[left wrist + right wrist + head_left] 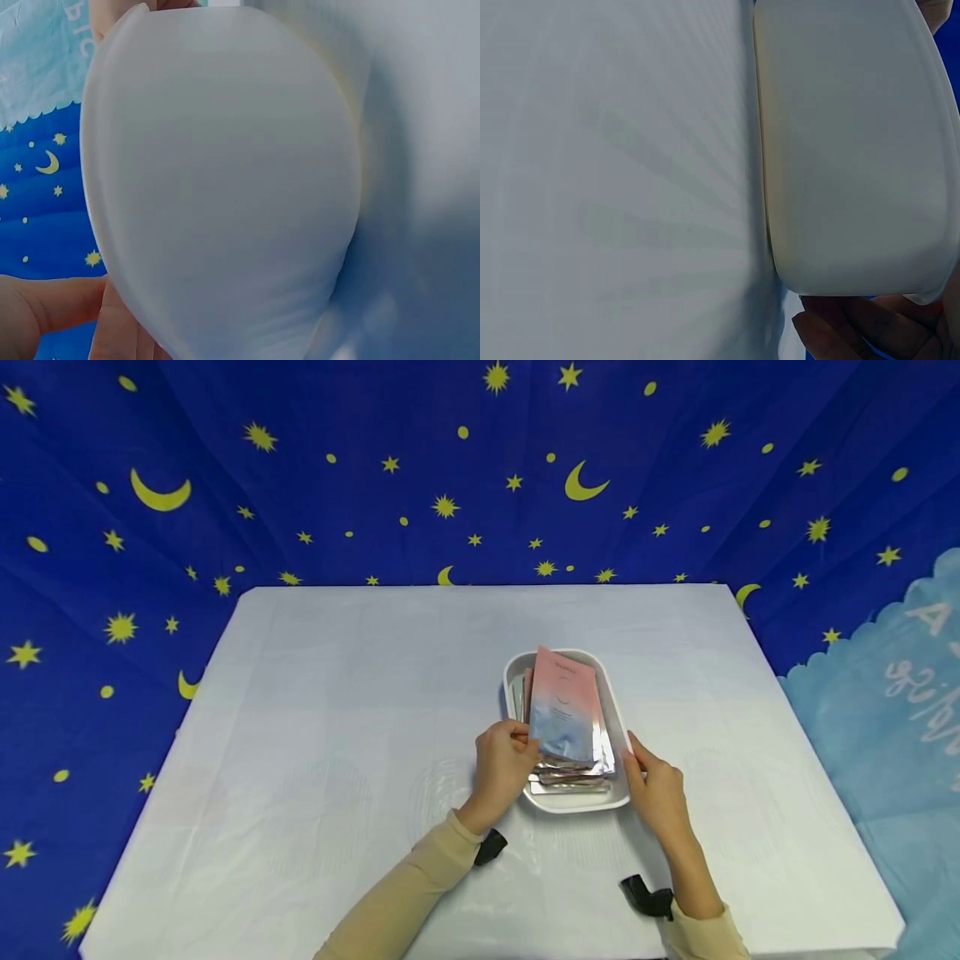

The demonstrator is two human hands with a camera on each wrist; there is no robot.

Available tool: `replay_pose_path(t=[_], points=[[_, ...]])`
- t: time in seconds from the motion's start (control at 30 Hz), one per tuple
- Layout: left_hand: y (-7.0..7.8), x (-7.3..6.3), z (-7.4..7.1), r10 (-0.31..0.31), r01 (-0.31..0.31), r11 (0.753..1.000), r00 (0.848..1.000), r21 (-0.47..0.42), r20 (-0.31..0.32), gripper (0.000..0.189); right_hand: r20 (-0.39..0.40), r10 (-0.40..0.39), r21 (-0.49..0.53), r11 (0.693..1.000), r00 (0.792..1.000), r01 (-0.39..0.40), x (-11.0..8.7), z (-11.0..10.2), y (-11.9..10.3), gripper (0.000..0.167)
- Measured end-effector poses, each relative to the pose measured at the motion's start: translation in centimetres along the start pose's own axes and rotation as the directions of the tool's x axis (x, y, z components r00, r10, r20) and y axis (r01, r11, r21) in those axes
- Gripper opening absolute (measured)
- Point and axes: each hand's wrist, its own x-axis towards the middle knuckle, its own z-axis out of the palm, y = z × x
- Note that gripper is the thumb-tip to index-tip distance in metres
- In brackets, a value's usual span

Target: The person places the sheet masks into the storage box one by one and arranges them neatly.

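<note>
A white plastic tray [573, 806] with rounded corners stands on the table, right of its middle. Flat foil sachets [570, 785] lie stacked in it. On top is a pink-to-blue sachet [564, 706], its far end reaching the tray's far rim. At the tray's left side my left hand [506, 768] pinches this sachet's near left edge; the exact contact is partly hidden. My right hand [656, 789] grips the tray's right rim. Both wrist views show mostly the tray's outer wall [225, 165], with fingers of the right hand [877, 330] curled at it.
A white cloth [337, 693] covers the table. Behind it hangs a dark blue curtain [405, 468] with yellow stars and moons, and a light blue panel [900, 718] hangs at the right. Small black pieces [647, 897] sit by both wrists.
</note>
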Motion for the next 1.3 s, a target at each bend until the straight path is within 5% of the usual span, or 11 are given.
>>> replay_pose_path(t=[0.37, 0.63, 0.83, 0.97, 1.13, 1.3], points=[[0.3, 0.0, -0.5, 0.045, -0.049, 0.940, 0.999, 0.338, 0.020, 0.055, 0.005, -0.008, -0.008, 1.000, 1.000, 0.008, 0.1, 0.3, 0.3, 0.037], [0.4, 0.1, -0.8, -0.018, 0.006, 0.932, 0.999, 0.363, 0.030, 0.059, 0.012, -0.003, -0.008, 1.000, 1.000, 0.003, 0.2, 0.3, 0.3, 0.037], [0.0, 0.1, -1.5, 0.055, -0.064, 0.945, 0.998, 0.320, 0.036, 0.046, 0.011, -0.006, -0.010, 1.000, 1.000, 0.006, 0.3, 0.4, 0.3, 0.037], [-0.5, 0.3, -3.1, 0.122, -0.123, 0.956, 0.992, 0.265, 0.020, 0.024, 0.017, -0.010, -0.012, 1.000, 1.000, 0.010, 0.4, 0.5, 0.3, 0.037], [-1.2, 0.7, -6.2, 0.214, -0.189, 0.955, 0.973, 0.229, -0.089, 0.005, 0.118, 0.040, -0.029, 0.999, 0.992, -0.037, 0.3, -0.3, 0.5, 0.040], [-2.5, 1.2, -10.6, 0.269, -0.170, 0.910, 0.936, 0.379, -0.225, 0.006, 0.218, 0.054, -0.083, 0.996, 0.974, -0.037, 1.2, -2.7, 1.4, 0.045]])
